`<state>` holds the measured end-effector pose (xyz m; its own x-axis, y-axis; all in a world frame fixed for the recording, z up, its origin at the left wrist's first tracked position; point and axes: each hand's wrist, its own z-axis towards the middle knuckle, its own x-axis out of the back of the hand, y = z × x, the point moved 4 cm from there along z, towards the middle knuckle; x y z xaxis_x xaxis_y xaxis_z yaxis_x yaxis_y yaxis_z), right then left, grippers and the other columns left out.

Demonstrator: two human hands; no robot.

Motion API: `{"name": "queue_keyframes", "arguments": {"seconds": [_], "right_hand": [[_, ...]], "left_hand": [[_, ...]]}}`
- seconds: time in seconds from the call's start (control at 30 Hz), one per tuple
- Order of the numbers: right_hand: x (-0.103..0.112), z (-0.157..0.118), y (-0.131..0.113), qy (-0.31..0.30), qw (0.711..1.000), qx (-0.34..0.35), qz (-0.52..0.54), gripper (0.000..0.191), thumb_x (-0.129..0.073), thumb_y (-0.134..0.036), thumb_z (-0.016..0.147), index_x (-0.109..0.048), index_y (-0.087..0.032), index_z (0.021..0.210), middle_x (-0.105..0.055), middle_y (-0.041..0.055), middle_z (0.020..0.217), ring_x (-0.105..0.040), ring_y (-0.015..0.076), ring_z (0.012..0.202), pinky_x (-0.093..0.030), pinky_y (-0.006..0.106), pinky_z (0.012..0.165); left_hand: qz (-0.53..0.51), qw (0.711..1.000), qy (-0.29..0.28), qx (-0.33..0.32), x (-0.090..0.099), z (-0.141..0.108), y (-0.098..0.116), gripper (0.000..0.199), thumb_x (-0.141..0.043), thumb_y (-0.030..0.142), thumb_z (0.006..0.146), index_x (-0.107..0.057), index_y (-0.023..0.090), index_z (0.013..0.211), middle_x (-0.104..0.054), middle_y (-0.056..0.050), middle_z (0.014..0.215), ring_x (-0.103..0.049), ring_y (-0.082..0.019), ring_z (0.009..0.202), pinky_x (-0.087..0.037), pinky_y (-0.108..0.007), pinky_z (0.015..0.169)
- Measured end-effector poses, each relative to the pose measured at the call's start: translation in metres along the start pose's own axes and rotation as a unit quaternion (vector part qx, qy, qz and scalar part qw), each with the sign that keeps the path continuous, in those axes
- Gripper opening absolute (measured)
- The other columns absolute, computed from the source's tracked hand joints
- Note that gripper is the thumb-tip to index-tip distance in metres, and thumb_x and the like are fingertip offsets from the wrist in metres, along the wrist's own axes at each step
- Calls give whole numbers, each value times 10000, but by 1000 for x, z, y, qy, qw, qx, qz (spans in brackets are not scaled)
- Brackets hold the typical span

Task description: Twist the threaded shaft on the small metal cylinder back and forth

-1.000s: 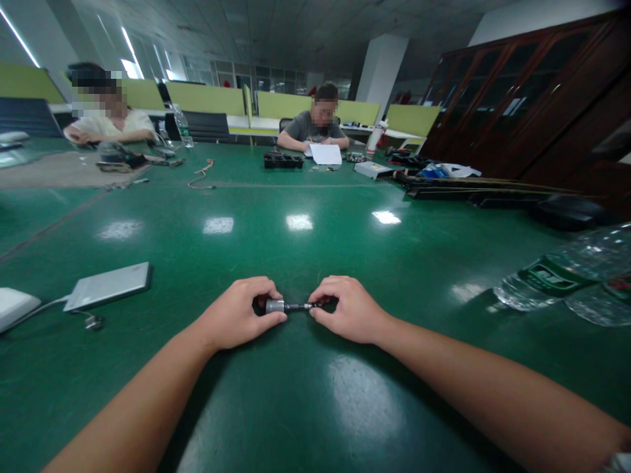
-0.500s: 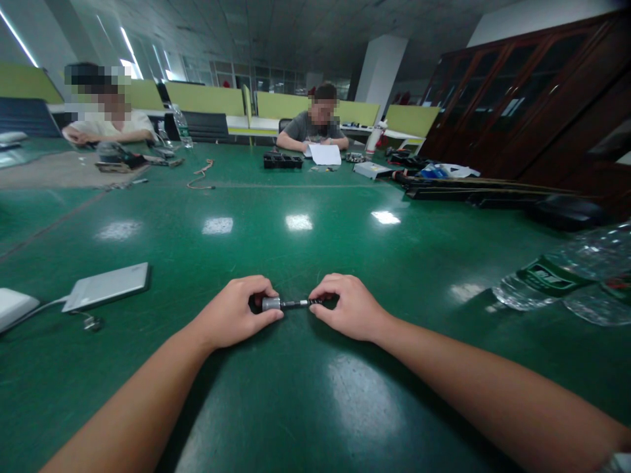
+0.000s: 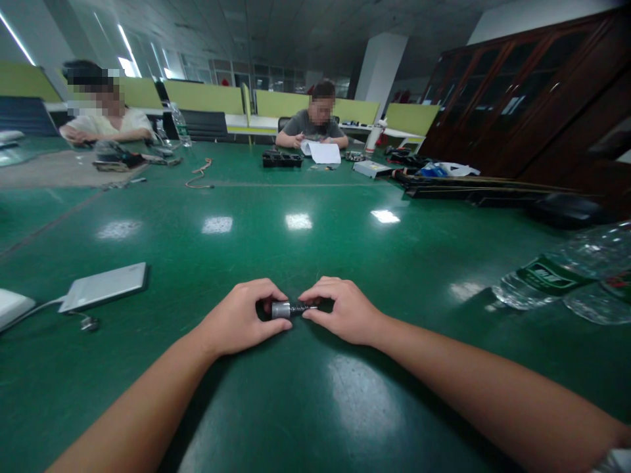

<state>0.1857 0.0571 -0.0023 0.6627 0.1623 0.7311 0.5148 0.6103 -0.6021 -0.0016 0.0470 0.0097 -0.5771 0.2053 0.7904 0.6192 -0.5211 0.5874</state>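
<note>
My left hand (image 3: 235,320) grips a small grey metal cylinder (image 3: 280,310) between thumb and fingers, low over the green tabletop. From the cylinder's right end a thin shaft sticks out, with a dark coil spring (image 3: 297,309) around it close to the cylinder. My right hand (image 3: 349,314) is closed in a pinch at the spring, thumb below and fingers above. The bright tip of the shaft (image 3: 312,307) shows inside the curl of the right hand. Both hands nearly meet at the fingertips.
A white power bank (image 3: 106,287) with a cable lies to the left beside a small metal piece (image 3: 89,322). Clear water bottles (image 3: 547,279) are at the right. Across the green table (image 3: 246,249) sit two people, near a black tray (image 3: 282,159), papers (image 3: 323,152) and assorted parts.
My right hand has moved left along the shaft, bringing the spring up to the cylinder. My left hand and the cylinder have shifted slightly right.
</note>
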Motion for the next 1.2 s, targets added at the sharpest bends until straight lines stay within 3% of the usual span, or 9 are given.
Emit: {"name": "queue_keyframes", "arguments": {"seconds": [0.33, 0.63, 1.2], "right_hand": [[0, -1, -3, -15, 999, 19, 22, 141, -732, -182, 783, -747, -206, 920, -735, 26, 807, -639, 155, 754, -476, 291, 741], [-3, -2, -6, -49, 998, 50, -1, 180, -727, -210, 795, -730, -215, 976, -732, 30, 884, -644, 177, 845, -446, 340, 838], [-2, -1, -8, -50, 997, 59, -3, 147, -703, -161, 772, -727, -192, 914, -715, 21, 811, -631, 166, 778, -437, 324, 795]], "left_hand": [[-10, 1000, -5, -4, -4, 1, 4, 202, -720, 324, 793, -694, 200, 951, -671, -12, 816, -607, -155, 723, -451, -253, 654], [11, 1000, -9, -7, -7, 1, 5, 195, -727, 309, 769, -669, 188, 910, -655, -22, 818, -606, -169, 742, -448, -265, 670], [12, 1000, -19, -16, -7, 2, 8, 170, -714, 286, 781, -637, 177, 886, -613, -13, 799, -579, -167, 728, -428, -270, 660]]}}
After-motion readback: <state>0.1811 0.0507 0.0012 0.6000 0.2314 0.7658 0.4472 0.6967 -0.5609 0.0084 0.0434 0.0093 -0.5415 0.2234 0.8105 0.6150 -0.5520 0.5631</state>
